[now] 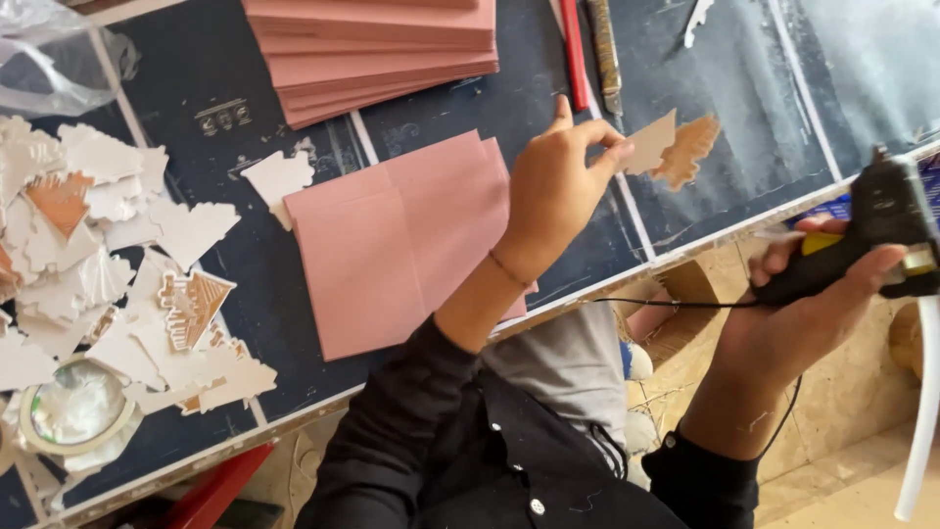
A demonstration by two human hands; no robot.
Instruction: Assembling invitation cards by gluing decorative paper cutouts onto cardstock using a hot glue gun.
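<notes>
My left hand (555,186) pinches a small tan cut-out piece (650,143) with a jagged edge, held just above the dark board (744,108). Right beside it on the board lies an orange-brown cut-out (688,149) of like shape. My right hand (813,309) is off the board's edge, wrapped around a black glue gun (881,220) with a yellow trigger; a white glue stick (920,411) hangs from its back and a thin black cord (666,303) runs left. A folded pink card (401,240) lies under my left wrist.
A stack of pink cards (377,49) sits at the top. A heap of white and tan cut-outs (108,255) covers the left side, with a tape roll (76,407) below. A red tool (574,49) and a metal one (605,54) lie at top centre.
</notes>
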